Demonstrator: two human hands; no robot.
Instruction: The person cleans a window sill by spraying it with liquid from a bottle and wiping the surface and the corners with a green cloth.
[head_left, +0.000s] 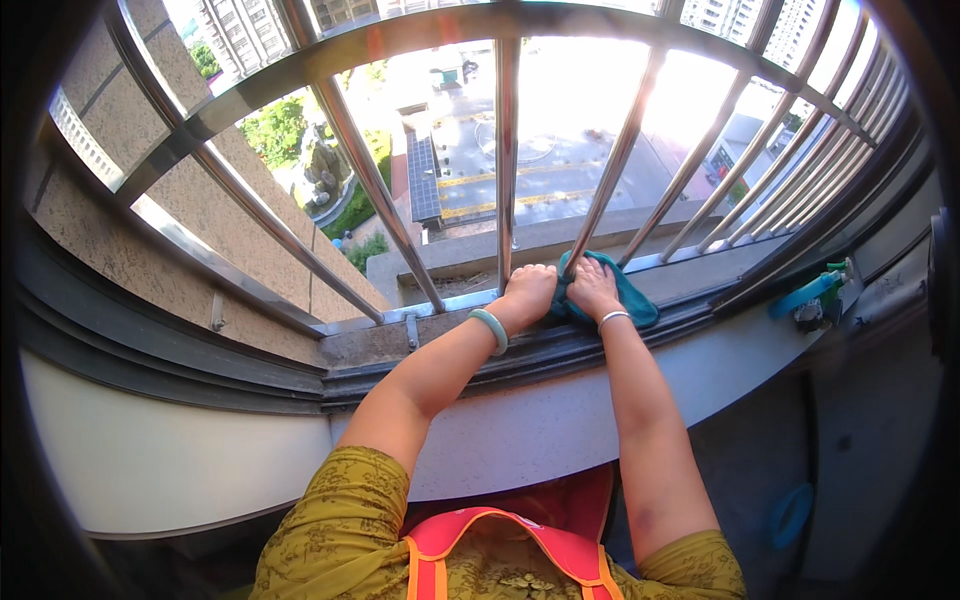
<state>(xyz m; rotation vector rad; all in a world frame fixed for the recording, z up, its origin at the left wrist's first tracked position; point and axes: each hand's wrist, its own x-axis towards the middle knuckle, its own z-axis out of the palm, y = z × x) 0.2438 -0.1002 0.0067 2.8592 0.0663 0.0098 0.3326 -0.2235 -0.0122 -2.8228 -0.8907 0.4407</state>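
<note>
My right hand (594, 287) presses a teal cloth (634, 298) around the foot of a metal bar (611, 169) of the window guard. The cloth's loose end hangs to the right over the dark window track. Just left of it, my left hand (531, 291) is a closed fist beside the foot of the neighbouring bar (506, 157), touching or nearly touching the cloth's left edge. Whether its fingers hold the cloth or the bar cannot be told. A pale green bangle sits on my left wrist, a thin silver one on my right.
The dark window frame track (375, 381) and a white sill (510, 442) run in front of me. A blue and green item (814, 296) stands at the sill's right. Beyond the bars lie a concrete ledge (442, 259) and a courtyard far below.
</note>
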